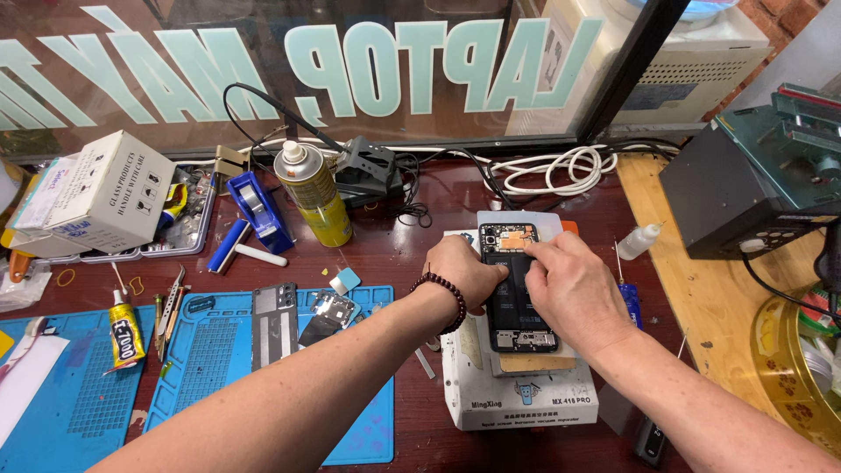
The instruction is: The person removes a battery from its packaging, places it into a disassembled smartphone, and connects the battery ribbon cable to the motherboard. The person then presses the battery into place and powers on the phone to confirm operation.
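At the far left of the frame a white box [109, 188] sits on your desk [412, 241], with a glue tube [125, 333] and a blue mat [206, 368] lower down. A yellow spray can [314, 194] stands at upper centre. Right of centre, your left hand [464, 273] grips the left edge of the opened phone [517, 293] on a white heating pad [517, 394]. Your right hand [574, 293] rests on the phone, fingertips pressing near its top. A small bottle [638, 241] lies to the right.

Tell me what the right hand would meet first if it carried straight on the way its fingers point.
The right hand points up-left across the opened phone. Going on, it would probably meet the yellow spray can first, though depth is unclear.
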